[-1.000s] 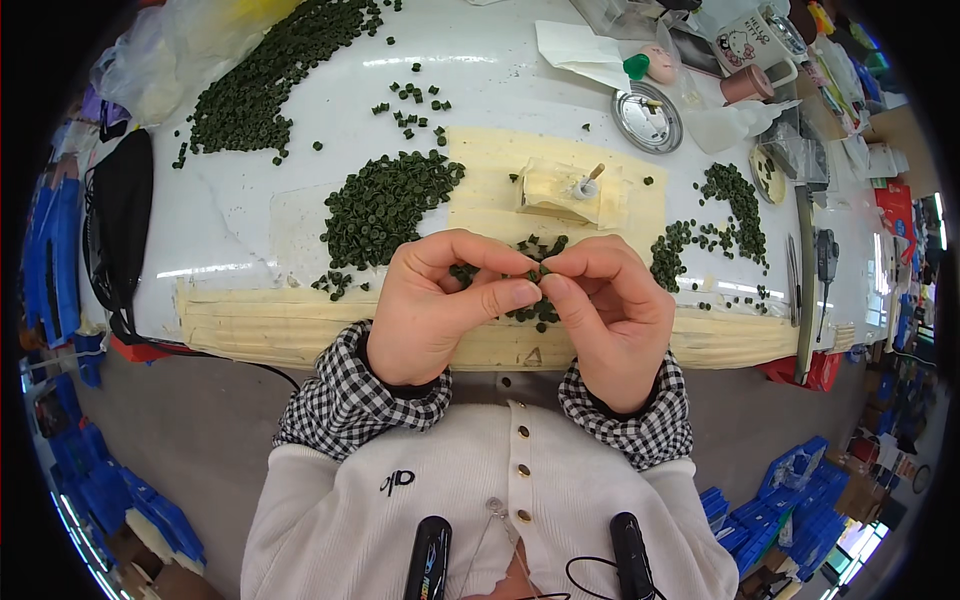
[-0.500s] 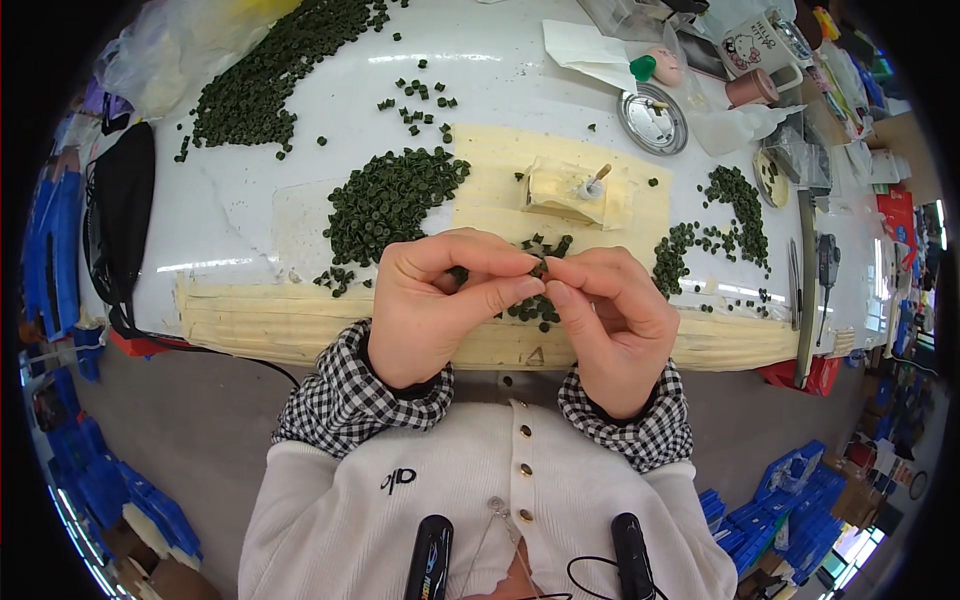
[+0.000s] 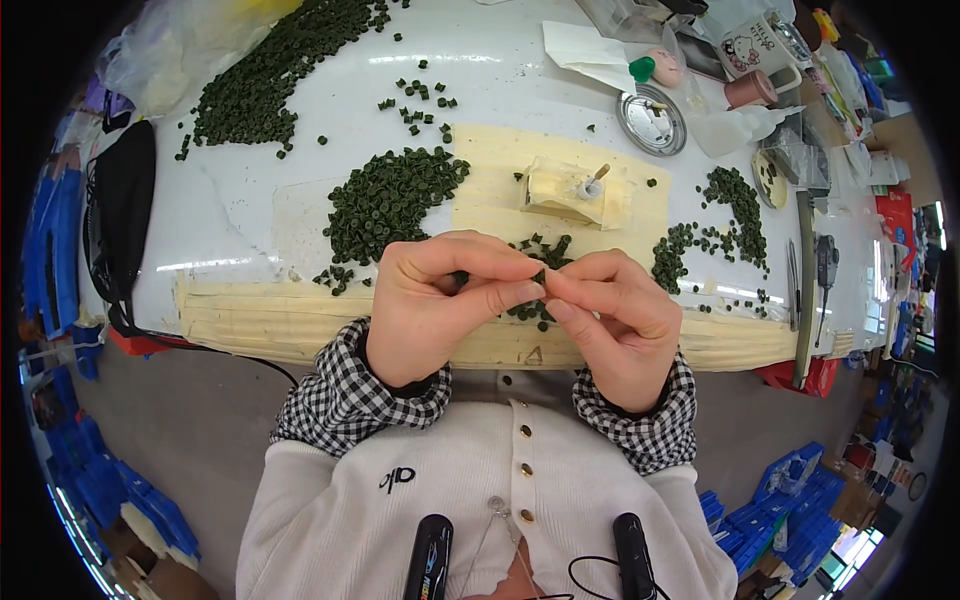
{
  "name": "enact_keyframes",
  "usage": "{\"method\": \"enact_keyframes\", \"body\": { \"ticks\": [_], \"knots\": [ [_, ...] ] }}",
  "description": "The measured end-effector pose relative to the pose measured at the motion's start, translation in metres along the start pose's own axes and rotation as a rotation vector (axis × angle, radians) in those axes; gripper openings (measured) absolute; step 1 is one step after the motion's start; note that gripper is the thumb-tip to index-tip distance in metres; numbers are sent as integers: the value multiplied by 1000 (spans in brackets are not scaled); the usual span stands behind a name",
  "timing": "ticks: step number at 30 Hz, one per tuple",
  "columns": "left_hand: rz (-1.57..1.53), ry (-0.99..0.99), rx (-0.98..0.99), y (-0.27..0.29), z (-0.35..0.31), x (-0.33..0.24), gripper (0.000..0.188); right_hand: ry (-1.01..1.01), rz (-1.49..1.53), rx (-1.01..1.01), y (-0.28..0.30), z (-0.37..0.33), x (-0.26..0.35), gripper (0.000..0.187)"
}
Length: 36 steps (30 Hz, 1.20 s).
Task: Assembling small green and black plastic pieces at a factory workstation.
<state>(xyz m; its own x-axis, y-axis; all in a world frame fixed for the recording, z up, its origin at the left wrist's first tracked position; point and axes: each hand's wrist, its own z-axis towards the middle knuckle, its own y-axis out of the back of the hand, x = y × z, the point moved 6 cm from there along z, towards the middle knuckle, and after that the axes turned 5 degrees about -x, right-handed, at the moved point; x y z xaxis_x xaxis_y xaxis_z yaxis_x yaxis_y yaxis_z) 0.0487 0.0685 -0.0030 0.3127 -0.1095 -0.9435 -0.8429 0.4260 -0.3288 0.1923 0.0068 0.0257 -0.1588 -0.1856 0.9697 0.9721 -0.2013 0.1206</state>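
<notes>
The left hand's (image 3: pixel 430 305) fingers pinched a green piece (image 3: pixel 541 276) above the counter (image 3: pixel 220 210); the right hand's (image 3: pixel 622 325) fingers met it, though whether they gripped I could not tell. From there, a pile (image 3: pixel 385 205) lay at ten o'clock, a block (image 3: pixel 553 198) near one.

Beyond the taped block (image 3: pixel 562 200), my right hand (image 3: pixel 625 325) could pass; left of it, a green heap (image 3: pixel 385 205) obstructs.

Pink cylinder (image 3: pixel 748 91) beside a white mug (image 3: pixel 757 46), blue bins (image 3: pixel 748 522) lower right.
</notes>
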Motion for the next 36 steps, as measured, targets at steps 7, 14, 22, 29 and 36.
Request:
{"method": "enact_keyframes", "body": {
  "ticks": [7,14,22,29,36],
  "knots": [
    [11,115,-65,0,0,2,17,14,6,-22,-1,0,0,24],
    [48,30,-57,0,1,0,18,17,-23,-60,-1,-2,-1,26],
    [106,-4,-71,0,-1,-3,20,41,-25,-80,-1,-3,-4,26],
    [110,8,-36,0,-2,-3,18,160,-188,3,-1,0,7,27],
    [100,90,-41,-1,-1,2,16,165,-185,18,2,1,7,27]
  ]
}}
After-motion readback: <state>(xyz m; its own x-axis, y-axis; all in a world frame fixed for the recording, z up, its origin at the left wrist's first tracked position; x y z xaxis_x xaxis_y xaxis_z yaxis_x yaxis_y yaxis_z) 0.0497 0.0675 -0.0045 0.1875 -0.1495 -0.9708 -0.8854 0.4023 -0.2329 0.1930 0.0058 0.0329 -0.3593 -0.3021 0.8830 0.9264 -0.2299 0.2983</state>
